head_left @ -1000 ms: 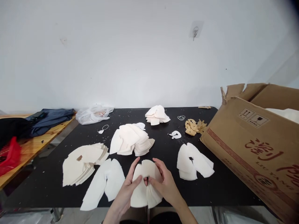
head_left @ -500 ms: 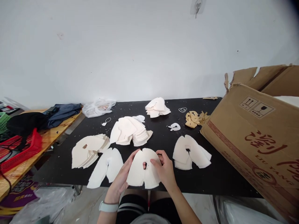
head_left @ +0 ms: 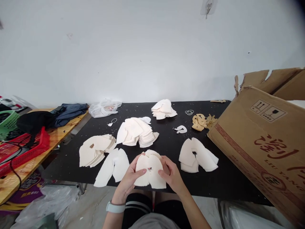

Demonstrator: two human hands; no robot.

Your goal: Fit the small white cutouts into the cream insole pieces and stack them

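Between my two hands is a white, soft-looking curved cutout (head_left: 151, 170) with a small hole in its middle and a slit at the lower edge. My left hand (head_left: 132, 175) grips its left side, thumb on the front and fingers behind. On the right side my right hand (head_left: 172, 176) pinches it the same way. Single arch-shaped white pieces (head_left: 114, 167) lie just left of my left hand. Right of my right hand lies another small set of white cutouts (head_left: 197, 156). Behind are a tall stack of cutouts (head_left: 137, 132) and a fanned stack (head_left: 96, 151).
A large cardboard box (head_left: 259, 136) leans over the black table's (head_left: 164, 136) right side. Farther back are another white stack (head_left: 164, 109), tan cutouts (head_left: 200, 121), rubber bands (head_left: 189, 112) and a plastic bag (head_left: 105, 108). A red basket (head_left: 43, 143) sits on the wooden table at left.
My left thumb has come round onto the front of the cutout, and my right thumb has slid lower. The held piece now looks more bent, its top edge folded.
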